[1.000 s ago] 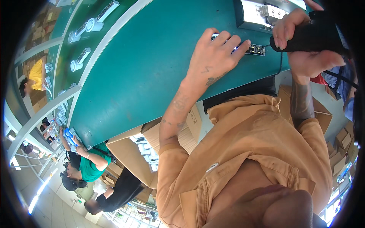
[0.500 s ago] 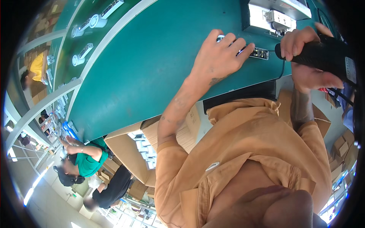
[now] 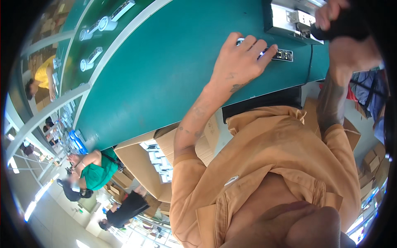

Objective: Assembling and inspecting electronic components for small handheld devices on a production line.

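Note:
My left hand (image 3: 242,60) lies over a narrow part (image 3: 285,55) on the green bench (image 3: 165,66), fingers curled round it. The part's right end sticks out and shows small light-coloured components in a dark slot. Most of its body is hidden beneath my fingers. At the upper right, my right hand (image 3: 351,56) grips a thick black electric screwdriver (image 3: 345,27), smeared by motion. The tool is raised close to the right side of a silver box-shaped screw feeder (image 3: 281,18); its tip cannot be made out.
A black cord (image 3: 310,66) hangs over the bench edge. Below on my left, a cardboard box (image 3: 136,165) holds several white parts. Round-based white parts (image 3: 107,23) stand beyond the pale rail (image 3: 120,37). Co-workers in yellow (image 3: 43,74), green (image 3: 101,169) and black (image 3: 130,208) are at the left.
My right hand has lifted the screwdriver up and away from the part, toward the screw feeder. My left hand stays in place on the part. The co-worker in green has moved their arms.

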### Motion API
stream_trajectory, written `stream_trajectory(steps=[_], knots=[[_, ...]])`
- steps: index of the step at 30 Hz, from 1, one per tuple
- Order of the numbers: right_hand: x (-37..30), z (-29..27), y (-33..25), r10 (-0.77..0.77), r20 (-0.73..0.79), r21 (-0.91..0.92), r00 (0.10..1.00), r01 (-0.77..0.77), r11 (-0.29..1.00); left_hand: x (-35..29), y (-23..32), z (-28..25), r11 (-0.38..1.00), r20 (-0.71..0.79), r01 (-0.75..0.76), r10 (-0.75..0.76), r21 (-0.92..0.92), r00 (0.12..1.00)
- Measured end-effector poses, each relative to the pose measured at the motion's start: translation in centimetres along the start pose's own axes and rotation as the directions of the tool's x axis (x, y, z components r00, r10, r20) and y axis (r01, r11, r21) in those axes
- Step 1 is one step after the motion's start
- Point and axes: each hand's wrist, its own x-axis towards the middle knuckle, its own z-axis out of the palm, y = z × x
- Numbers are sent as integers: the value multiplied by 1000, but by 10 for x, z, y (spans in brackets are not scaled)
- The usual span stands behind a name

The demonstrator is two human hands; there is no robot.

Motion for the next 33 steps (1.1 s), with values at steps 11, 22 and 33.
stream_trajectory(steps=[11,22,33], knots=[[-46,-94,33,381,484,335,788,-569,751,1,2,1,1000,32,17,-17,3,999],[-66,-88,27,450,202,491,870,-487,722,3,-1,2,999,74,36,-35,-13,997],[-63,-101,49,479,278,405,833,-554,728,-2,-11,8,999,64,47,-45,-27,997]])
